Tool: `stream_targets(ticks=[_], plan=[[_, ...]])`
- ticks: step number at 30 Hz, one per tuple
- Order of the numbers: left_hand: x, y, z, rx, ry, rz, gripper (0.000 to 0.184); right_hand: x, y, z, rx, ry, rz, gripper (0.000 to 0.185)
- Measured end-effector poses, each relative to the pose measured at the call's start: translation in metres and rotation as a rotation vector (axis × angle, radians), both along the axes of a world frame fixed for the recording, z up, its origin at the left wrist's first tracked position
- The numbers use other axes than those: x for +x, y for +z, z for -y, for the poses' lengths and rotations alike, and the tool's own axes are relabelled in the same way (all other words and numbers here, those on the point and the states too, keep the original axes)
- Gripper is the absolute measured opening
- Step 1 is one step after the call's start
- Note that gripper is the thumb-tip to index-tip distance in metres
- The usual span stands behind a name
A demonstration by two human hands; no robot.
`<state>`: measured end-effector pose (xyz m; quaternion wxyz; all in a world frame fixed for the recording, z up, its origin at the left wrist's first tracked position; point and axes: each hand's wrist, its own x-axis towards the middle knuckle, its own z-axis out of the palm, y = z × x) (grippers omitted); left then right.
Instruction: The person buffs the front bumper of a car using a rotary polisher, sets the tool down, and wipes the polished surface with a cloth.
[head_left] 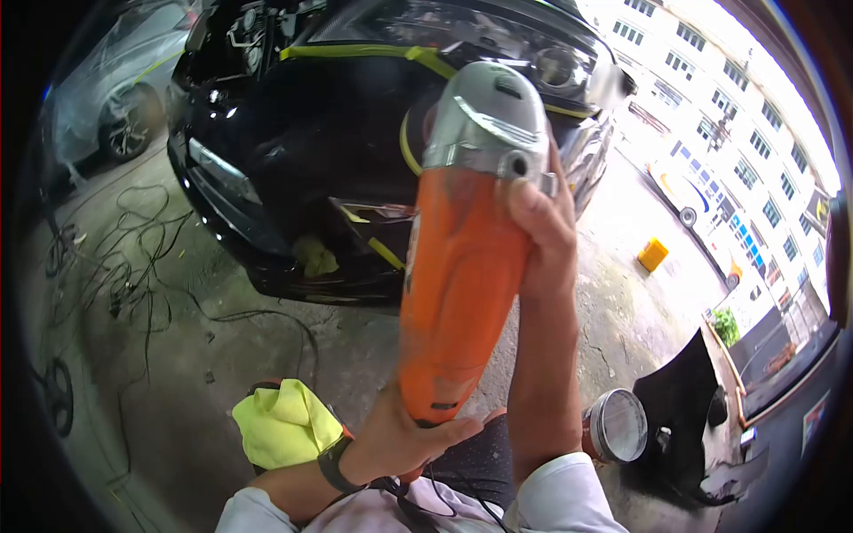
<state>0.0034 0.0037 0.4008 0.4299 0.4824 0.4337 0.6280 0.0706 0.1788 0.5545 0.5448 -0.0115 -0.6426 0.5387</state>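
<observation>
An orange power tool (462, 266) with a silver metal head is held upright in front of a black car (320, 151). My left hand (400, 441) is wrapped round the tool's lower end, with a dark band on the wrist. Higher up, my right hand (544, 222) grips the side just below the metal head, thumb on the front. The tool's head overlaps the car's front corner, and part of a round pad shows behind it. Yellow tape (346, 51) runs along the car's panel edges. Whether the pad touches the car cannot be made out.
A yellow-green cloth (289, 425) lies by my left forearm. Black cables (160, 266) tangle over the floor at left. To the right are a round tub (619, 426), a black car panel (680, 409) and a yellow container (653, 255). A covered silver car (115, 80) stands at upper left.
</observation>
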Motion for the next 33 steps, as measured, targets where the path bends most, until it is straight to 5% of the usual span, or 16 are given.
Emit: stream_targets(ticks=[2,5,9,13,17,26,33], plan=[[0.002,-0.007,-0.004,0.179,0.082,-0.023,0.069,0.01,-0.001,-0.004,0.033,0.011,0.02,0.103],[0.006,0.008,-0.003,-0.008,-0.079,-0.118,0.09,0.033,-0.013,-0.016,-0.002,-0.007,-0.071,0.105],[0.029,0.016,-0.023,-0.124,-0.125,-0.259,0.096,0.08,-0.04,-0.065,0.068,0.157,-0.186,0.056],[0.057,0.017,-0.041,0.048,-0.01,-0.374,0.101,0.109,-0.042,-0.075,0.003,0.165,-0.282,0.047],[0.08,0.01,-0.059,0.156,0.038,-0.531,0.098,0.144,-0.058,-0.124,0.024,0.446,-0.307,0.055],[0.109,0.036,-0.092,0.08,0.026,-0.504,0.091,0.165,-0.059,-0.171,-0.165,-0.051,-0.424,0.074],[0.129,0.052,-0.125,0.01,0.029,-0.552,0.089,0.199,-0.065,-0.238,-0.189,0.119,-0.382,0.097]])
